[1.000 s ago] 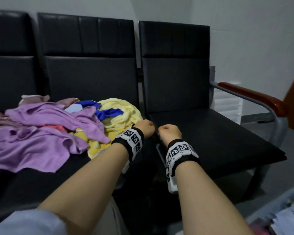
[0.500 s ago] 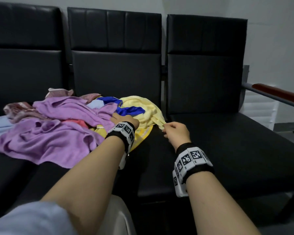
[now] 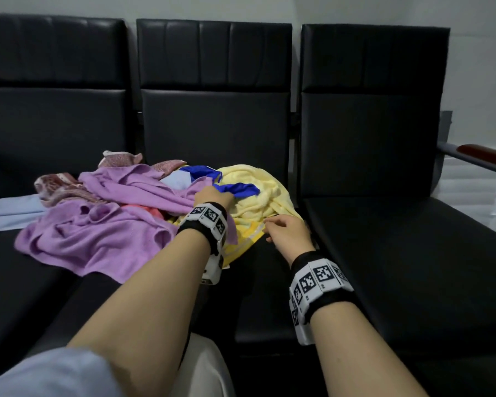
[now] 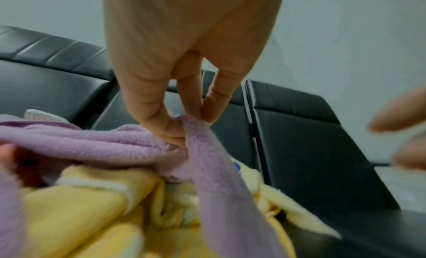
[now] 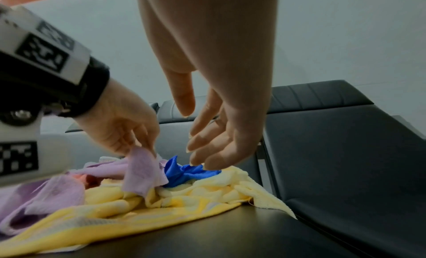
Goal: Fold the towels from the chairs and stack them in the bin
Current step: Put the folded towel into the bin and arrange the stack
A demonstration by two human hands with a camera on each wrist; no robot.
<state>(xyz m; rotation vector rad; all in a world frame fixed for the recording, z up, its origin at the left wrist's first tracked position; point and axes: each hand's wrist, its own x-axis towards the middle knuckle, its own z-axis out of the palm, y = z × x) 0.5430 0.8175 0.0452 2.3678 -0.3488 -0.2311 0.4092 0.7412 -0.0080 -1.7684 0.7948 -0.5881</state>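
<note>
Towel pile (image 3: 103, 222) on middle chair seat (image 3: 269, 287), spilling left onto left chair seat (image 3: 9, 282). Right chair seat (image 3: 413, 253) beside. Armrest (image 3: 484, 156) far right.

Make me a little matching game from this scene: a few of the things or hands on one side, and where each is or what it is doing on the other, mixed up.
Things:
1. purple towel
2. yellow towel
3. blue cloth
4. right hand

States:
A. lies on top of the yellow towel
B. pinched in the grip of the left hand
C. open, holding nothing, above the pile
D. at the right edge of the pile, partly under the purple one

Pairs: 1-B, 2-D, 3-A, 4-C
</note>
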